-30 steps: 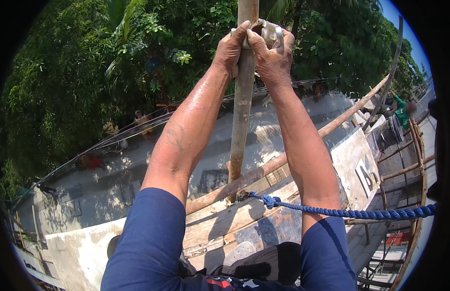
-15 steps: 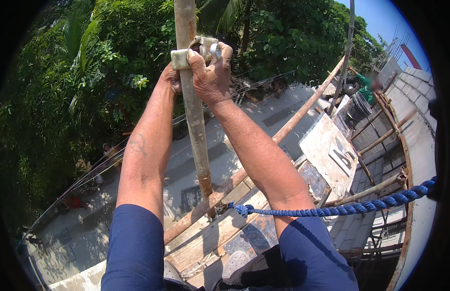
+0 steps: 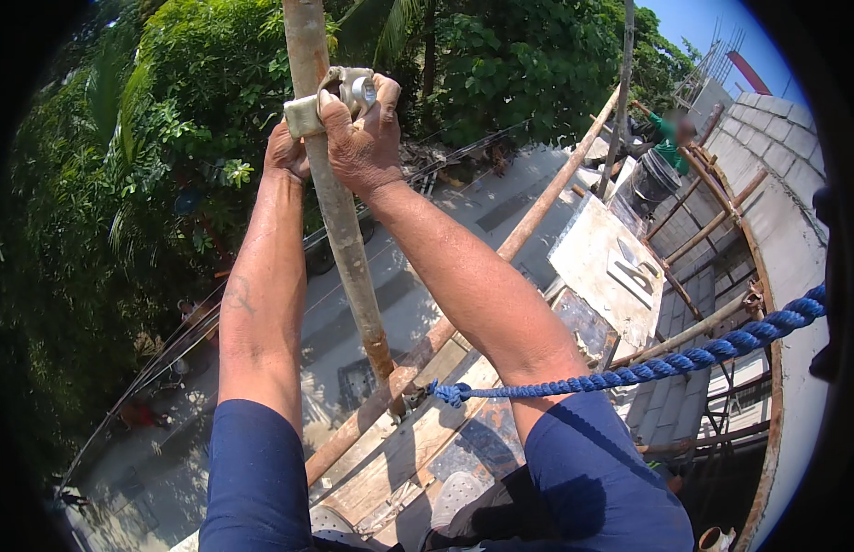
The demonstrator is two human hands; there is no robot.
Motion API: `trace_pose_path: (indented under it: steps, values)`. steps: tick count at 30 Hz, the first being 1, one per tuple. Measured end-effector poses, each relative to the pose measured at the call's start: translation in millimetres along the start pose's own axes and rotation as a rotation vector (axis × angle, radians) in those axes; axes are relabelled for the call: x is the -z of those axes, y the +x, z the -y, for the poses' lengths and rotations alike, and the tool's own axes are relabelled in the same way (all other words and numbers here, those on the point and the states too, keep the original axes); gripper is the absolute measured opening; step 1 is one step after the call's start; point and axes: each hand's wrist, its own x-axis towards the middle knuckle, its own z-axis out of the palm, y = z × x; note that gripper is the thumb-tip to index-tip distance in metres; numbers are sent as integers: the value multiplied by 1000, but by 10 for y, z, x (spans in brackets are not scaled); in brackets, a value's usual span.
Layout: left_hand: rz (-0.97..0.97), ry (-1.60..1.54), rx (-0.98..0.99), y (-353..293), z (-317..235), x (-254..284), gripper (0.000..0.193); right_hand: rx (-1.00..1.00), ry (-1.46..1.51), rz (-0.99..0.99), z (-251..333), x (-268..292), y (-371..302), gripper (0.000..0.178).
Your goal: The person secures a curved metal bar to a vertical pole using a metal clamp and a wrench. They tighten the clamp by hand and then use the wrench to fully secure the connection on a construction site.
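A pale metal scaffold clamp (image 3: 305, 117) sits around an upright, rust-stained scaffold pipe (image 3: 349, 248), high up in front of me. My right hand (image 3: 364, 138) grips the clamp's right side, with its thumb toward the pipe and its fingers curled by the round nut end. At the clamp's lower left, my left hand (image 3: 287, 153) is closed against it, partly behind the pipe; most of its fingers are hidden. Lower down, the upright meets a slanting horizontal pipe (image 3: 519, 235).
A blue rope (image 3: 694, 354) is knotted near the pipe joint and crosses my right arm. Wooden planks (image 3: 372, 478) lie under my feet, above a street (image 3: 445, 239). To the right are a mortar-covered board (image 3: 583, 248) with hand tools, a bucket (image 3: 655, 179), a person in green (image 3: 671, 138) and a block wall (image 3: 777, 129).
The pipe, the clamp and both hands now appear farther left as the view shifts. My right fingers have opened slightly around the nut end, showing more of it. Both hands stay at the clamp.
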Motion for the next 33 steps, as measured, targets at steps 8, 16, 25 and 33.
trace_pose_path:
  steps: [8, 16, 25, 33]
  values:
    - [54, -130, -26, 0, 50, 21, 38, -17, 28, -47, -11, -24, 68, 55]
    - [-127, 233, 119, 79, -33, -16, 42, 108, -99, -5, -95, -5, 75, 62]
    - [-144, 294, 129, 61, -241, -181, 28, -21, 58, 100, -85, 44, 111, 62]
    - [-84, -241, -110, 100, 153, -69, 34, 6, -26, 74, -25, 39, 78, 63]
